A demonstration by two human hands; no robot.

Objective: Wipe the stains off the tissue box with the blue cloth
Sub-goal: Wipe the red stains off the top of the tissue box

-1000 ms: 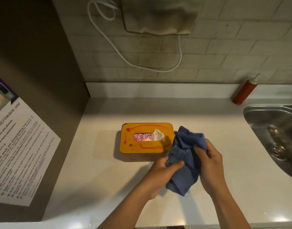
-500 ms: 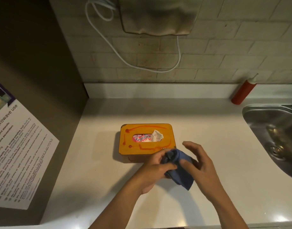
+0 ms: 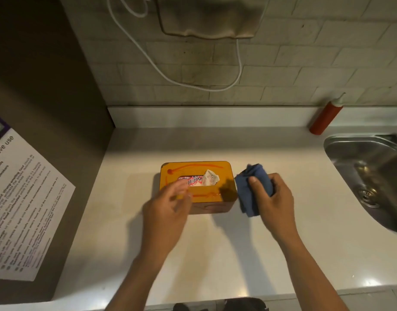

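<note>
- One view only, the head camera, looking down at a pale countertop (image 3: 215, 254) with my two hands over it.
- Task object: the tissue box (image 3: 196, 184) sits at the counter's centre, orange lid up, a white tissue (image 3: 210, 178) sticking out of the slot. Red stains (image 3: 188, 167) run in a line along the far edge of the lid, end in a blob at the far left corner, and streak the near edge.
- My right hand (image 3: 272, 199) is closed around the bunched blue cloth (image 3: 252, 189), thumb on top. The cloth sits just beside the box's right end; I cannot tell whether it touches the box.
- My left hand (image 3: 168, 212) is blurred over the box's near left corner, fingers loosely spread, gripping nothing. Contact with the box cannot be confirmed.
- Step in hand, as I judge it: cloth gathered, wiping not yet begun; every stain is intact.
- Next move calls for: steady the box with the left hand, bring the cloth onto the lid, press flat and sweep along the stain lines, keeping clear of the tissue.
- Readable writing: a paper notice (image 3: 24, 209) on the left panel shows "owave use", presumably microwave use; smaller text is illegible. Print inside the slot is red and unreadable.
- Also present: a red squeeze bottle (image 3: 326, 118) by the wall, and a steel sink (image 3: 341, 151) at right.
</note>
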